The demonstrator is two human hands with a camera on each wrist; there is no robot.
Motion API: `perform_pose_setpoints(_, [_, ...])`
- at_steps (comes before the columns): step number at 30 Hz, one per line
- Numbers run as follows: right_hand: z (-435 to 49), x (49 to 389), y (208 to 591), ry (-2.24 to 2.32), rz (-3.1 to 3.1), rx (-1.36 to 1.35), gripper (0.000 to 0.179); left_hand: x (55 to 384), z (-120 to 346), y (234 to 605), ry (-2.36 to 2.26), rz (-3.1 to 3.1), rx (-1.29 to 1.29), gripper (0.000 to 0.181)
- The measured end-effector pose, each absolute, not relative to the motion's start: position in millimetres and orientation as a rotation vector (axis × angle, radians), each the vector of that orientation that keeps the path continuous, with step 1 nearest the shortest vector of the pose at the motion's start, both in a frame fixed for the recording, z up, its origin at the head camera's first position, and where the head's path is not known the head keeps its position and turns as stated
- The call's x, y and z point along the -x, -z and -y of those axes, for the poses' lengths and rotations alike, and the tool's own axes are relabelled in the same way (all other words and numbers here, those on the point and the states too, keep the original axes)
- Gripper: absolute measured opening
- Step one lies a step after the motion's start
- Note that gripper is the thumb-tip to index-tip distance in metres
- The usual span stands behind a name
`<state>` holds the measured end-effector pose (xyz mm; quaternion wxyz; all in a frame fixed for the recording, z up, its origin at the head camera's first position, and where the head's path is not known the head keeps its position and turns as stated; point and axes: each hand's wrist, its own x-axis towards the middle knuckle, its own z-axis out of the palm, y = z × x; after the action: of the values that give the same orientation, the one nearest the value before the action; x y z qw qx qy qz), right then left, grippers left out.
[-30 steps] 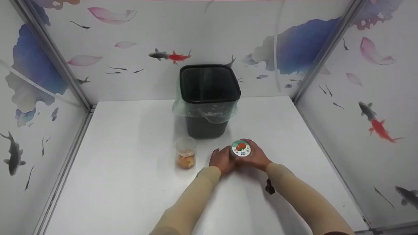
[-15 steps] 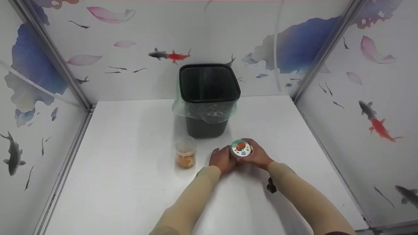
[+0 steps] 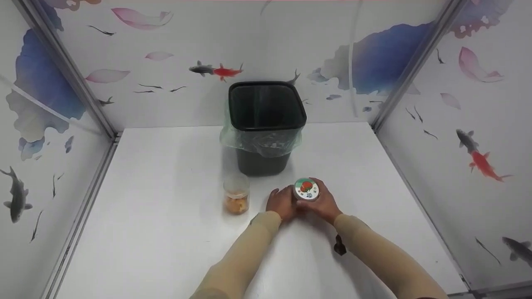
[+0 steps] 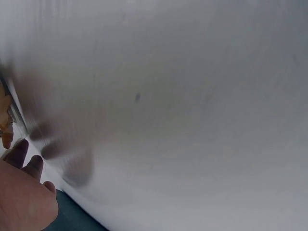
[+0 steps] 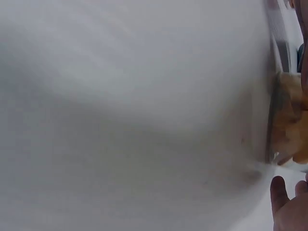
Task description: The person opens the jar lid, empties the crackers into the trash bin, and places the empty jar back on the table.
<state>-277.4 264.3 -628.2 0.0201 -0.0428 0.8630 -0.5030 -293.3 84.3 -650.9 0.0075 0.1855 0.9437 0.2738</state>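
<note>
A clear jar (image 5: 288, 120) with orange contents stands upright on the white table, partly cut off in the right wrist view. Its round lid (image 3: 306, 189) has a green and white label with an orange-red fruit on it. My left hand (image 3: 283, 203) holds the jar's side from the left, low down. My right hand (image 3: 325, 204) curls round the right side at lid height, thumb at the front and fingers behind. Much of the jar body is hidden by both hands in the head view. Left of them stands a second clear jar (image 3: 236, 203) with orange pieces in its lower part.
A black bin (image 3: 264, 164) with a translucent green liner bag (image 3: 272, 145) stands behind the jars. Printed white walls close in the table (image 3: 158, 232) at the back and both sides. A dark object (image 3: 340, 246) hangs at my right wrist.
My right hand first shifts slightly right at the lid, then swings back left and turns, its wrist now lower. The left hand stays in place, and the lid's picture looks nearly unchanged.
</note>
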Motion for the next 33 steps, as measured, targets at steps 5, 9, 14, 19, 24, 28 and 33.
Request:
perform_pose_setpoints(5, [-268, 283, 629, 1.535, -2.653, 0.147, 0.103, 293, -85, 652, -0.863, -2.975, -0.591, 0.064])
perform_pose_setpoints(9, [-276, 289, 626, 1.509, -2.612, 0.247, 0.102, 293, -86, 654, -0.843, -3.026, -0.623, 0.05])
perform_pose_setpoints(14, [-282, 292, 620, 1.428, -2.611, 0.33, 0.103, 293, -87, 656, -0.859, -3.029, -0.627, 0.047])
perform_pose_setpoints(19, [-282, 290, 617, 1.4, -2.631, 0.308, 0.104, 295, -87, 655, -0.871, -3.015, -0.608, 0.047])
perform_pose_setpoints(24, [-278, 283, 621, 1.37, -2.695, 0.217, 0.105, 295, -86, 655, -0.857, -3.006, -0.602, 0.048])
perform_pose_setpoints(28, [-273, 275, 625, 1.385, -2.713, 0.138, 0.103, 294, -86, 654, -0.824, -3.006, -0.598, 0.05])
perform_pose_setpoints(33, [-265, 271, 627, 1.485, -2.695, 0.089, 0.103, 294, -85, 652, -0.8, -3.005, -0.601, 0.054])
